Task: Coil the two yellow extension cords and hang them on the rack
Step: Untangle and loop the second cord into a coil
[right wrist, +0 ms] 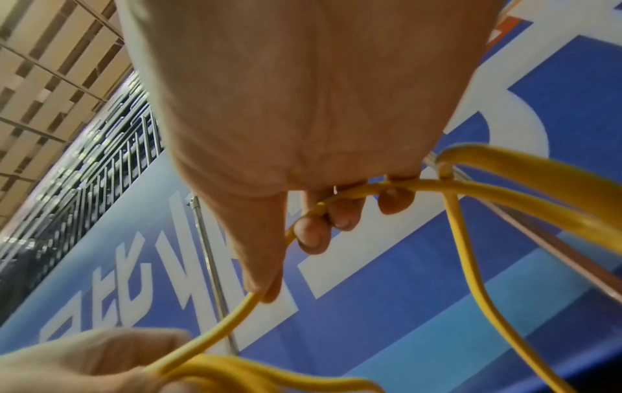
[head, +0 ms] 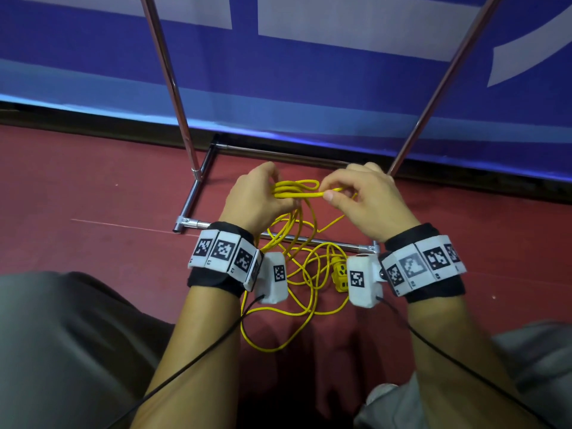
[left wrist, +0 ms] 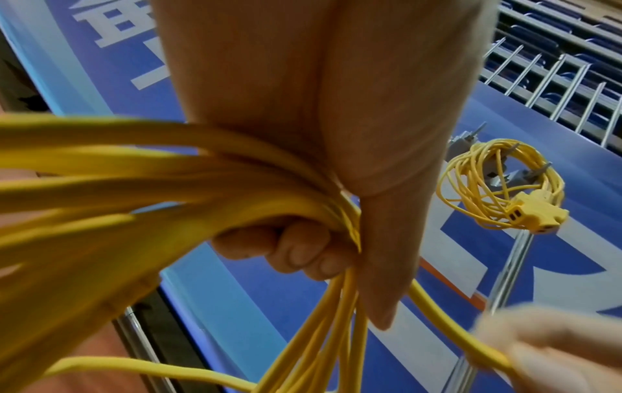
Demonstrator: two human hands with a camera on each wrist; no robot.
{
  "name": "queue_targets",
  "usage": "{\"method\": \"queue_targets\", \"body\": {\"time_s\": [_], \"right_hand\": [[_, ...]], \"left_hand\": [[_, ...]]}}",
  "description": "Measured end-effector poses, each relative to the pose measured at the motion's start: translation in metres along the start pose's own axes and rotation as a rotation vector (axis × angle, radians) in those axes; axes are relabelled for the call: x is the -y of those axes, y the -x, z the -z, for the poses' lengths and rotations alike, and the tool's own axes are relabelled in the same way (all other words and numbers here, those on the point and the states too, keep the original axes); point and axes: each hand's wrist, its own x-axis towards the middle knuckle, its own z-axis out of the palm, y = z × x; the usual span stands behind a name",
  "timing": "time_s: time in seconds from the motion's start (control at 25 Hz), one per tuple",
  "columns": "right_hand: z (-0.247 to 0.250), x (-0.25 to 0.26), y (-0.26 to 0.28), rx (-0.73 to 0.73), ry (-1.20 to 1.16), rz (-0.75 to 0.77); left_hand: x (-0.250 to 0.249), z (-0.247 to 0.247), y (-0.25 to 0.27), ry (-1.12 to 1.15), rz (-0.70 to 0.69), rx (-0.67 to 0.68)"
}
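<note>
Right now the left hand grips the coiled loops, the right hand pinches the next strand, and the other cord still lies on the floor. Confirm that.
Wrong on one count: the other cord is not on the floor. The left wrist view shows it already coiled and hanging on the rack's hooks. The rest stands: the left hand grips the coiled loops, and the right hand pinches the next strand.

Sports hall/arena – red floor [head: 93, 187], blue banner [head: 309, 72], seating behind railings [left wrist: 552, 69].
</note>
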Motion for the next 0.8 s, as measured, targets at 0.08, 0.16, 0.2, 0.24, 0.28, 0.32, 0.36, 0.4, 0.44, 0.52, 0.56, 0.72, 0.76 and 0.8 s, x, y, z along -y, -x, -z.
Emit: {"method": "queue_targets", "body": {"time_s": [0.08, 0.16, 0.2, 0.24, 0.28, 0.32, 0.36, 0.4, 0.44, 0.52, 0.56, 0.72, 0.76, 0.8], "right_hand": [[-0.008, 0.009, -0.002, -0.006, -0.049, 0.031], [-0.010, 0.013, -0.004, -0.012, -0.088, 0.052], [-0.009, 0.013, -0.004, -0.024, -0.127, 0.050], [-0.009, 0.014, -0.004, -0.041, -0.183, 0.026], [-0.010, 0.015, -0.004, -0.047, -0.251, -0.001], [-0.013, 0.018, -0.004, -0.047, -0.315, -0.016], [-0.017, 0.021, -0.003, -0.047, -0.364, -0.017], [-0.022, 0.023, -0.003, -0.053, -0.391, -0.016], [-0.025, 0.023, -0.002, -0.068, -0.403, -0.016], [-0.026, 0.017, -0.002, -0.067, -0.343, -0.057], [-0.024, 0.009, -0.002, -0.030, -0.256, -0.100], [-0.016, -0.019, 0.005, 0.005, -0.185, -0.197], [-0.016, -0.020, 0.004, -0.044, -0.253, -0.191], [-0.017, -0.017, 0.004, -0.073, -0.289, -0.180]], "left_hand": [[-0.001, -0.001, 0.000, -0.009, -0.018, 0.003], [-0.003, -0.002, -0.001, -0.033, -0.042, 0.033], [-0.005, -0.003, -0.001, -0.051, -0.058, 0.050], [-0.007, -0.005, 0.000, -0.064, -0.074, 0.064], [-0.009, -0.006, 0.001, -0.064, -0.091, 0.076], [-0.009, -0.006, 0.001, -0.045, -0.107, 0.085], [-0.009, -0.006, 0.000, -0.011, -0.125, 0.090], [-0.007, -0.006, -0.001, 0.023, -0.141, 0.093], [-0.006, -0.006, -0.002, 0.056, -0.159, 0.091], [-0.003, -0.006, -0.003, 0.131, -0.174, 0.059], [-0.002, -0.005, -0.003, 0.170, -0.171, 0.017], [0.004, 0.006, -0.007, 0.357, -0.098, -0.125], [0.004, 0.006, -0.008, 0.384, -0.098, -0.075], [0.003, 0.006, -0.006, 0.387, -0.102, -0.004]]}}
